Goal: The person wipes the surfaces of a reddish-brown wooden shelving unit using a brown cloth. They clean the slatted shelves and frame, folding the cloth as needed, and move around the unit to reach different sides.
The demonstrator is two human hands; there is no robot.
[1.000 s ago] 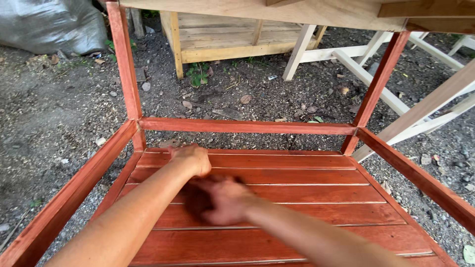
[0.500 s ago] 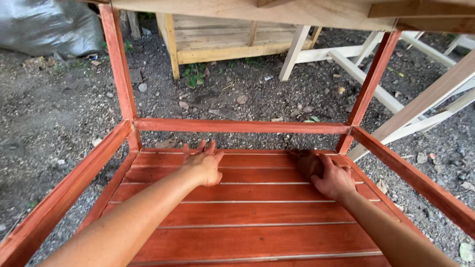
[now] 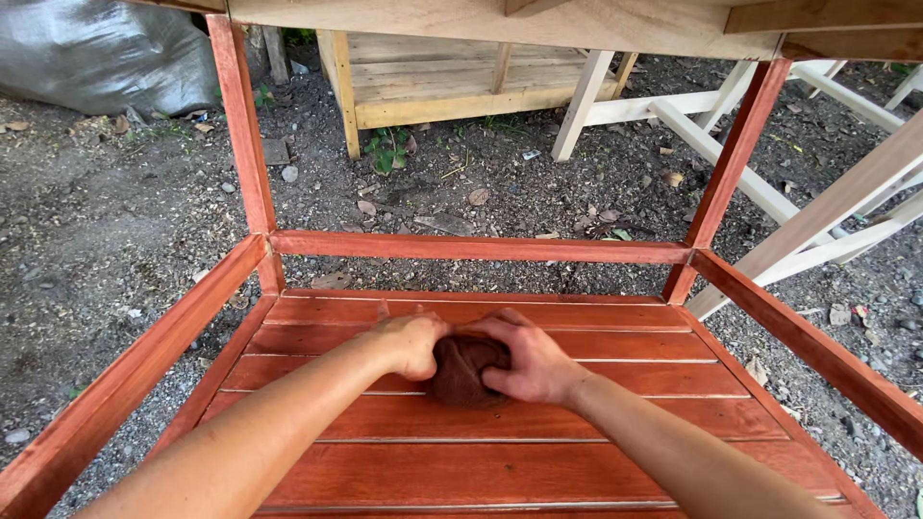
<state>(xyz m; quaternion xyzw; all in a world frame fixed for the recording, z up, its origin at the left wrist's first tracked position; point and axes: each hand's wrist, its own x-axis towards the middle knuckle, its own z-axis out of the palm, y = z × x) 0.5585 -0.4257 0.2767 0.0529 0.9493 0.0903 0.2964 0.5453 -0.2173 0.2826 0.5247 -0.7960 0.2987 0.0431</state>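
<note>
A dark reddish-brown wad of cloth [image 3: 463, 370] lies on the slatted shelf [image 3: 615, 413] of a red-stained wooden frame. My left hand [image 3: 411, 341] and my right hand [image 3: 531, 360] meet over it, both gripping the wad from its two sides and pressing it onto the slats near the shelf's back. My forearms reach in from the bottom of the view.
Red-stained rails [image 3: 479, 248] and upright posts [image 3: 240, 125] box in the shelf on three sides. An unstained wooden top [image 3: 500, 21] hangs above. Gravel ground lies beyond, with a bare wooden shelf unit [image 3: 452, 82], pale wooden legs [image 3: 711, 144] and a grey tarp [image 3: 106, 58].
Half a second ago my hands were spread apart on the slats, the right far right. Now both have come back together over the cloth wad at the shelf's middle.
</note>
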